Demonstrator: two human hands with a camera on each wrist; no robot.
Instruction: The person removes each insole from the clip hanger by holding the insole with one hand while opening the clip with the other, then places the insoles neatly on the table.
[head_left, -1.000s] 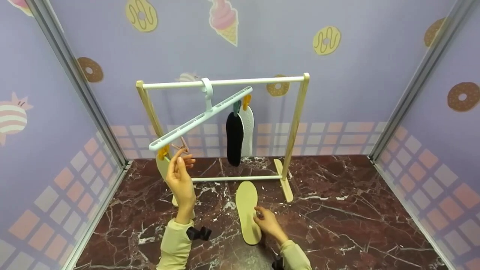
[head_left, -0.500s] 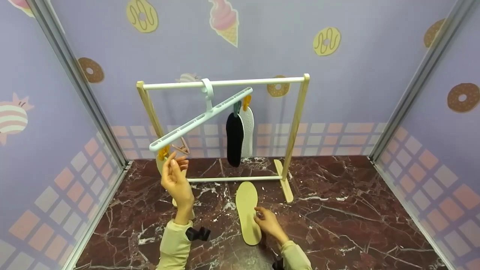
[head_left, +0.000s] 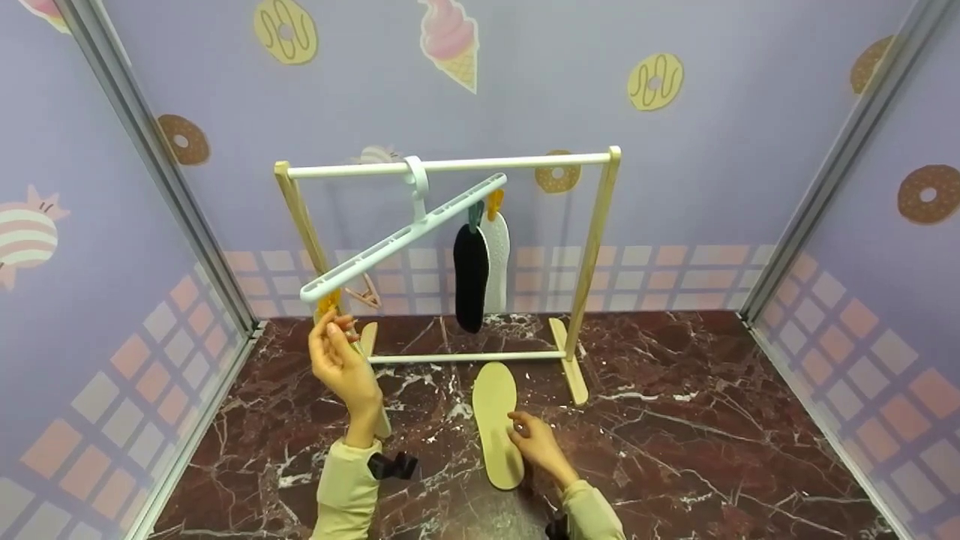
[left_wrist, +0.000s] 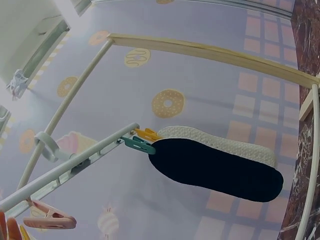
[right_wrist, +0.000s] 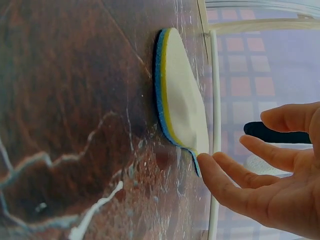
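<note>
- My left hand (head_left: pixel 346 376) is up at the near end of the long white plastic hanger (head_left: pixel 375 255), just under a yellow-orange clip (head_left: pixel 328 301). Fingers are bent in, but I honestly can't tell if they're pinching anything.
- There's a thin pale strip (head_left: pixel 384 425) hanging down behind that hand, probably another insole seen edge-on. My hand hides where it'd meet the clip, so can't swear it's fastened.
- My right hand (head_left: pixel 541 448) is down low, fingers spread and loose, not gripping. Fingertips sit right at the edge of the pale yellow foot-shaped insole (head_left: pixel 496 420), which is lying on the dark red marbled tabletop (head_left: pixel 675 450), not hung.
- Done, from what I can see: the black insole (head_left: pixel 471 277) hangs from a dark green clip (head_left: pixel 476 216), and the bumpy white insole (head_left: pixel 499 262) is right behind it on a second yellow-orange clip (head_left: pixel 496 202). Both are at the far end of the hanger, which hooks over the white rail (head_left: pixel 525 162) of the wooden-legged rack (head_left: pixel 592 247).
- To go, I reckon: the tabletop one. The pink triangular clip (left_wrist: pixel 62 221) dangles with nothing in it, so there's a spare. I'd guess over halfway.
</note>
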